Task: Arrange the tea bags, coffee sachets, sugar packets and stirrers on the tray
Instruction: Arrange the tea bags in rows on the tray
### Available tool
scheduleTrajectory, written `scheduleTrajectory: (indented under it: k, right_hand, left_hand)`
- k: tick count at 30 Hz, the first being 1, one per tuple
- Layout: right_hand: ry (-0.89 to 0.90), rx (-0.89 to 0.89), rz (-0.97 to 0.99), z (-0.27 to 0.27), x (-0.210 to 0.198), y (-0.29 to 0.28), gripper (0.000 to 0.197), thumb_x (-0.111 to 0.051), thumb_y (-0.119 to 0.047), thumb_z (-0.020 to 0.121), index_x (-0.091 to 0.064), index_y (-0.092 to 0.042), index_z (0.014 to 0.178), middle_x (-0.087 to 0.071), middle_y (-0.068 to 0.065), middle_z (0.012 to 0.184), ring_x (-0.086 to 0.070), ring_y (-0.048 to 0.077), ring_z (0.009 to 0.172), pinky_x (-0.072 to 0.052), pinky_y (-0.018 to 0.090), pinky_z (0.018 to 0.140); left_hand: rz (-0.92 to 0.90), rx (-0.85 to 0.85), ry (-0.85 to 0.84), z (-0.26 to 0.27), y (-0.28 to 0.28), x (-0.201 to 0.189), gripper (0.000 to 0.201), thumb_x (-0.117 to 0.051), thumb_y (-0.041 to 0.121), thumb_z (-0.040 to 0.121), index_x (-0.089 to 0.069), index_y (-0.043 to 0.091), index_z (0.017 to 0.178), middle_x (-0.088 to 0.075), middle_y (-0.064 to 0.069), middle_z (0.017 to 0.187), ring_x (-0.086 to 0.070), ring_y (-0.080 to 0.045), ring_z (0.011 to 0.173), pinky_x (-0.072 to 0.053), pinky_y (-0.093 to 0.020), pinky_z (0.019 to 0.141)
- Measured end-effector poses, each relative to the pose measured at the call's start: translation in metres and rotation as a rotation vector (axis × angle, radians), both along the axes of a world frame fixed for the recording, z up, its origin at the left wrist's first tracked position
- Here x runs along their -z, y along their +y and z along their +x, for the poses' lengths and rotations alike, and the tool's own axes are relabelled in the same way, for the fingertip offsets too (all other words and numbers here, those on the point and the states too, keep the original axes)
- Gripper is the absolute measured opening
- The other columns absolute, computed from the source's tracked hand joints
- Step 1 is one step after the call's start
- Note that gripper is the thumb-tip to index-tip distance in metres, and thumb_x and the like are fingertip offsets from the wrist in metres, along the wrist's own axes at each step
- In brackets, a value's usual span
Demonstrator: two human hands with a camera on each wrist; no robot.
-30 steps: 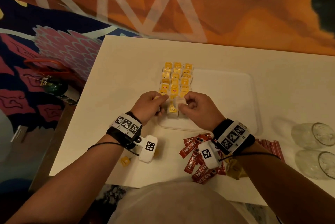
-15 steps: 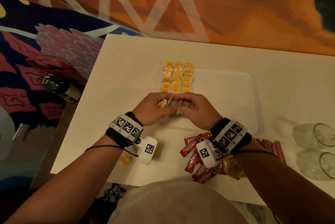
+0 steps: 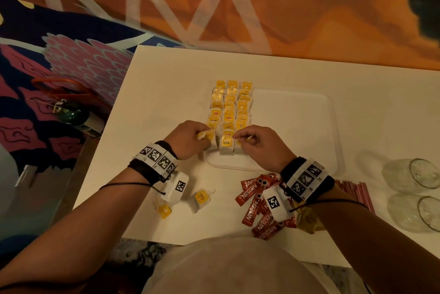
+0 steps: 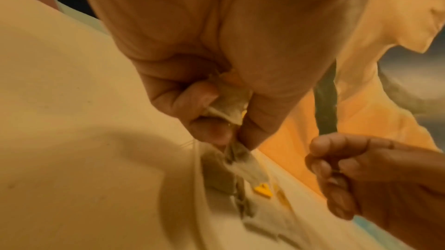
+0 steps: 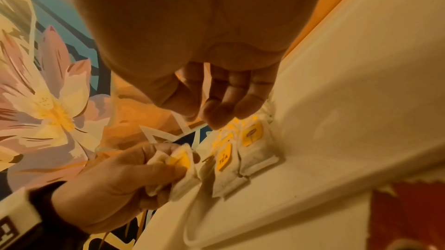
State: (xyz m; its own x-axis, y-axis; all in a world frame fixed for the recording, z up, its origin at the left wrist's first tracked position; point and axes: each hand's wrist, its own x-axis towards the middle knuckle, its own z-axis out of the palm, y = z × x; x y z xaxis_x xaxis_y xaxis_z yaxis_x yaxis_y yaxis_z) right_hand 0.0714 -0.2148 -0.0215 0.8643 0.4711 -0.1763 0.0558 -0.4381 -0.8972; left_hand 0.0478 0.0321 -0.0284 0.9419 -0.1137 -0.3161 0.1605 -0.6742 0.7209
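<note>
A white tray point(image 3: 297, 127) holds three columns of yellow-tagged tea bags point(image 3: 229, 108) along its left side. At the near end of the columns my left hand point(image 3: 201, 138) grips a crumpled tea bag point(image 5: 180, 162), also seen as the tea bag point(image 4: 228, 101) between thumb and fingers. My right hand point(image 3: 240, 138) hovers over the nearest right-column bag point(image 5: 251, 136) with fingers loosely curled and nothing visible in them. Red coffee sachets point(image 3: 254, 201) and red stirrers point(image 3: 352, 189) lie on the table near my right wrist.
Two loose tea bags point(image 3: 200, 201) lie on the table by my left wrist. A yellowish packet point(image 3: 307, 220) sits under my right forearm. Two glasses point(image 3: 409, 174) lie on their sides at the right. A green bottle point(image 3: 76, 115) is on the floor to the left.
Half a second ago both hands met over the near end of the rows. They have since drawn apart, the left keeping a tea bag and the right coming away with nothing.
</note>
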Motion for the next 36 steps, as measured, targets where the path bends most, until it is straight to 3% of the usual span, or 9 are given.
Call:
scheduleTrajectory:
  k: [2, 4, 6, 10, 17, 22, 28, 33, 36]
  right_hand:
    - [-0.002, -0.006, -0.014, -0.001, 0.002, -0.003, 0.026, -0.058, -0.003, 0.092, -0.075, -0.018, 0.105, -0.065, -0.020, 0.070, -0.042, 0.003, 0.053, -0.041, 0.011, 0.061]
    - [0.008, -0.010, -0.021, -0.003, 0.005, -0.006, 0.027, -0.058, -0.006, 0.092, -0.075, -0.023, 0.103, -0.073, 0.002, 0.085, -0.047, 0.010, 0.057, -0.045, 0.013, 0.066]
    - [0.001, -0.009, -0.042, -0.005, 0.008, -0.008, 0.026, -0.059, -0.008, 0.093, -0.075, -0.026, 0.102, -0.071, 0.013, 0.081, -0.048, 0.014, 0.058, -0.045, 0.011, 0.066]
    - [-0.015, -0.013, -0.080, -0.010, 0.007, -0.009, 0.023, -0.060, -0.007, 0.093, -0.075, -0.020, 0.105, -0.067, -0.011, 0.075, -0.052, 0.000, 0.057, -0.044, 0.009, 0.069]
    - [-0.028, -0.058, -0.132, -0.013, 0.006, -0.009, 0.021, -0.059, -0.007, 0.095, -0.074, -0.013, 0.109, -0.057, -0.040, 0.064, -0.059, -0.009, 0.062, -0.045, 0.008, 0.070]
    - [-0.045, -0.050, -0.118, -0.013, 0.005, -0.007, 0.020, -0.059, -0.009, 0.095, -0.074, -0.016, 0.107, -0.061, -0.032, 0.068, -0.055, -0.003, 0.060, -0.044, 0.011, 0.068]
    - [-0.040, -0.021, -0.020, -0.012, -0.004, 0.003, 0.018, -0.063, -0.015, 0.095, -0.074, -0.022, 0.106, -0.061, -0.003, 0.065, -0.049, 0.005, 0.055, -0.044, 0.014, 0.061]
    - [-0.113, -0.070, 0.066, -0.007, -0.017, 0.015, 0.030, -0.070, -0.021, 0.092, -0.068, -0.029, 0.121, -0.065, -0.006, 0.090, -0.061, 0.014, 0.063, -0.050, 0.020, 0.064]
    - [-0.145, -0.098, 0.049, -0.007, -0.019, 0.020, 0.033, -0.071, -0.026, 0.092, -0.067, -0.025, 0.126, -0.062, -0.012, 0.090, -0.058, 0.005, 0.063, -0.049, 0.020, 0.068]
  left_hand:
    - [0.091, 0.033, 0.014, 0.000, -0.002, 0.004, 0.022, -0.071, 0.021, 0.081, -0.073, 0.017, 0.103, -0.071, 0.000, 0.099, -0.064, -0.014, 0.090, -0.050, -0.029, 0.080]
    - [0.174, 0.062, 0.019, 0.001, -0.005, 0.007, 0.025, -0.072, 0.020, 0.083, -0.072, 0.018, 0.108, -0.070, -0.001, 0.108, -0.063, -0.018, 0.097, -0.047, -0.026, 0.082]
    - [0.231, 0.082, 0.015, 0.003, -0.008, 0.009, 0.025, -0.073, 0.022, 0.084, -0.072, 0.020, 0.110, -0.069, -0.002, 0.112, -0.063, -0.019, 0.101, -0.046, -0.027, 0.084]
    - [0.263, 0.110, 0.000, 0.006, -0.013, 0.007, 0.022, -0.072, 0.025, 0.086, -0.072, 0.023, 0.108, -0.070, -0.002, 0.109, -0.063, -0.021, 0.098, -0.050, -0.034, 0.088]
    - [0.227, -0.016, -0.038, 0.011, -0.012, 0.009, 0.028, -0.081, 0.029, 0.077, -0.065, 0.023, 0.099, -0.066, 0.001, 0.097, -0.060, -0.019, 0.086, -0.043, -0.027, 0.071]
    - [0.012, -0.124, -0.066, 0.009, -0.006, 0.000, 0.022, -0.076, 0.020, 0.082, -0.065, 0.018, 0.101, -0.063, 0.008, 0.093, -0.062, -0.013, 0.086, -0.044, -0.022, 0.071]
    - [-0.491, -0.139, 0.233, 0.002, -0.014, -0.023, 0.047, -0.065, -0.006, 0.089, -0.052, 0.010, 0.132, -0.070, -0.009, 0.105, -0.069, -0.027, 0.085, -0.059, -0.027, 0.069]
    - [-0.382, 0.031, 0.135, -0.005, -0.022, -0.020, 0.063, -0.075, 0.009, 0.084, -0.044, 0.021, 0.138, -0.074, -0.007, 0.097, -0.071, -0.028, 0.078, -0.058, -0.044, 0.075]
    - [-0.247, 0.132, 0.020, -0.008, -0.029, -0.018, 0.069, -0.077, 0.016, 0.082, -0.042, 0.024, 0.140, -0.071, 0.000, 0.092, -0.060, -0.003, 0.064, -0.046, -0.025, 0.063]
